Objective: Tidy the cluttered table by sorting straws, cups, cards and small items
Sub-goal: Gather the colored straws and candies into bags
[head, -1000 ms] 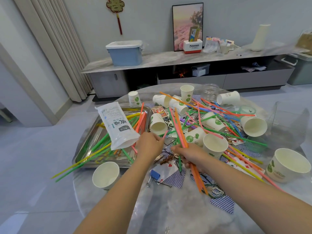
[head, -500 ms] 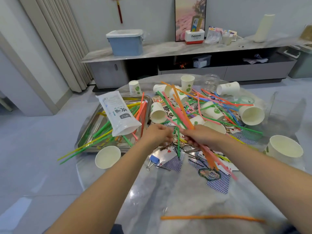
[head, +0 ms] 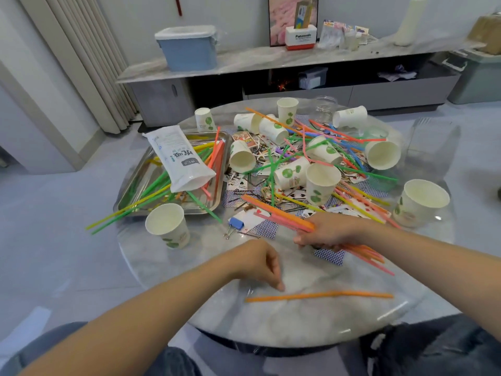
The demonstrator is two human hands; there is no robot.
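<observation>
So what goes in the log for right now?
right hand: grips orange-pink straw bundle | left hand: reaching for lone orange straw | tray: holds straws

This is looking like a home living room. A long low media cabinet (head: 271, 85) with a marble-look top is running along the back wall in the upper part of the frame, carrying a blue lidded storage box (head: 188, 47), a framed picture (head: 279, 20) leaning against the wall and a tissue box (head: 301, 39). Pleated curtains (head: 81, 58) are hanging at the upper left. A round marble-look table (head: 311, 321) is filling the centre, standing on a pale tiled floor (head: 67, 240).
</observation>
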